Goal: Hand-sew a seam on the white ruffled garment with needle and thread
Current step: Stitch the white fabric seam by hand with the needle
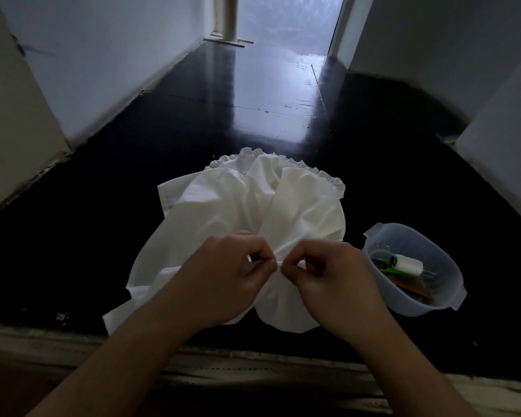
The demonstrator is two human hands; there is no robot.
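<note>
the white ruffled garment (238,212) lies bunched on the dark glossy floor (253,100) in front of me, its frilled edge at the far side and its loose folds running down to my hands at the near side. my left hand (232,275) sits on the near left part of the cloth with its fingers curled in, thumb and forefinger pinching a small fold of the fabric. my right hand (334,278) is just beside it on the right, fingers curled the same way, pinching the same gathered edge, so that the fingertips of both hands nearly meet over the cloth. i cannot tell whether a needle or thread is between my fingers; it is too small and too dim to make out.

to the right of the garment, near my right hand but apart from it, stands a clear plastic tub (451,299) with a lip on each end. inside it lies a spool of white thread (408,263), beside something green (381,264) and something orange-brown (409,285) that i cannot identify. pale walls rise on the left and right, and a worn pale ledge (253,365) crosses the near edge beneath my forearms.
</note>
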